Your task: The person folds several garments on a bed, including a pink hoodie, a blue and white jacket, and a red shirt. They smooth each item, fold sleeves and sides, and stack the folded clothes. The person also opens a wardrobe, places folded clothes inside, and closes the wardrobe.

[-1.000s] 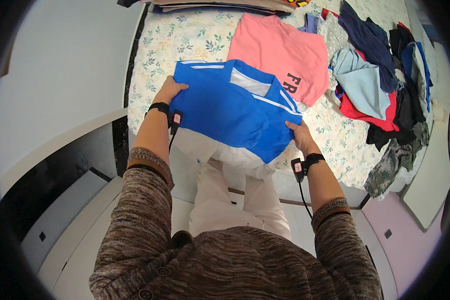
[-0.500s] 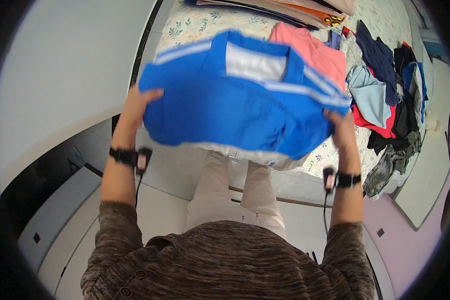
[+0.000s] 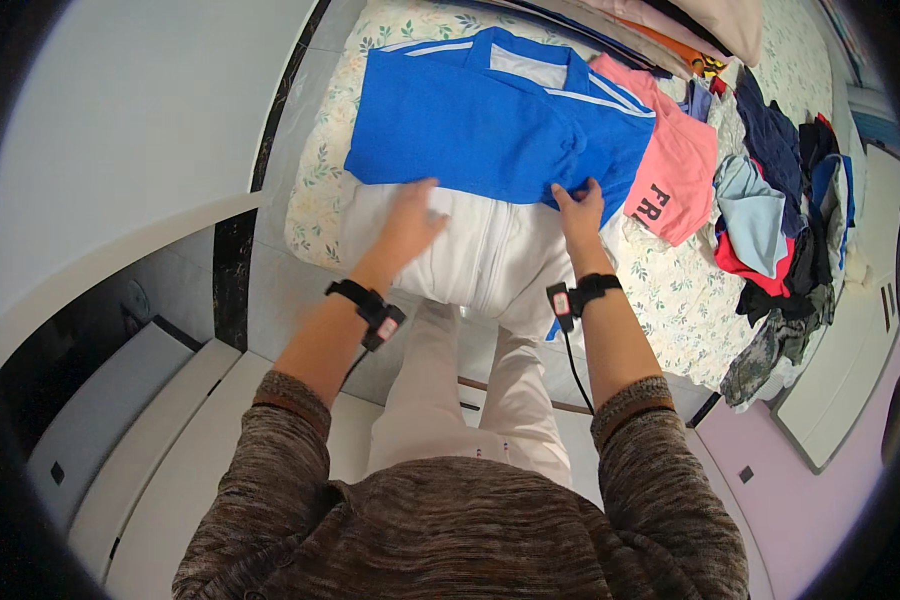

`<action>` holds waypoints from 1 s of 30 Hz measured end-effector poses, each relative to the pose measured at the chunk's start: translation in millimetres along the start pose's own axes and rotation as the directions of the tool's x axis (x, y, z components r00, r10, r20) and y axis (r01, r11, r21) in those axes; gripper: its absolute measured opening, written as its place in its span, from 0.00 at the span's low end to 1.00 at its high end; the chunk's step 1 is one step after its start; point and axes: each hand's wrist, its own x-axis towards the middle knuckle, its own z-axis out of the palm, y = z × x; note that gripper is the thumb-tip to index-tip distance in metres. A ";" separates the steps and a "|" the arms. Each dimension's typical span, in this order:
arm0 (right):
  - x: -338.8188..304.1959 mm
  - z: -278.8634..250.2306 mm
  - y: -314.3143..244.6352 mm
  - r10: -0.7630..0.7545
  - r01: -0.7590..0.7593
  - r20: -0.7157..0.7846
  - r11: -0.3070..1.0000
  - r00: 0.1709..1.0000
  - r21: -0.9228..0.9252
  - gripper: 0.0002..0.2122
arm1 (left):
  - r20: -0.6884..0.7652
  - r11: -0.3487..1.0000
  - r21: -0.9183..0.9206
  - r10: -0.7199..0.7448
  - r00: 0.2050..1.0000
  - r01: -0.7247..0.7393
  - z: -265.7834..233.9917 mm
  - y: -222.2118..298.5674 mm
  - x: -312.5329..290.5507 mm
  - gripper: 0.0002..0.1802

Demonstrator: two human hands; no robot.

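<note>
A blue and white zip jacket lies front up on the bed, its collar away from me. White stripes run along its shoulders. The white lower part reaches the near edge of the bed. My left hand is over the white part, just below the blue, slightly blurred, with thumb and fingers apart. My right hand touches the jacket where blue meets white, right of the zip. Its thumb and forefinger are spread on the cloth. Both wrists wear black straps with small devices.
A pink T-shirt lies partly under the jacket's right side. Folded clothes are stacked at the far edge. Further right is a loose heap with a light blue garment and a camouflage piece. The bed has a leafy cover.
The jacket, held up by its sides before, now lies flat on the bed. Both hands have let go of the sides and moved inward to its middle.
</note>
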 end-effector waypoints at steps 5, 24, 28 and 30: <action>-12.1 6.9 -80.7 -0.006 -0.153 0.330 0.879 0.944 0.452 0.04 | -0.006 0.995 0.088 0.054 0.998 -0.054 46.5 58.8 17.1 0.49; -25.9 5.0 -114.5 -0.411 0.350 0.191 0.892 0.891 0.287 0.11 | 0.122 0.985 0.126 0.103 0.987 -0.118 35.3 69.4 64.4 0.41; -92.0 19.5 -159.1 -0.591 0.329 0.397 0.764 0.702 0.555 0.17 | -0.195 0.849 -0.489 -0.330 0.924 0.200 -35.7 36.6 60.9 0.27; -94.2 28.5 -156.4 -0.557 0.303 0.480 0.807 0.678 0.508 0.19 | -0.314 0.469 -0.881 -0.474 0.823 -0.066 -100.2 14.3 50.8 0.29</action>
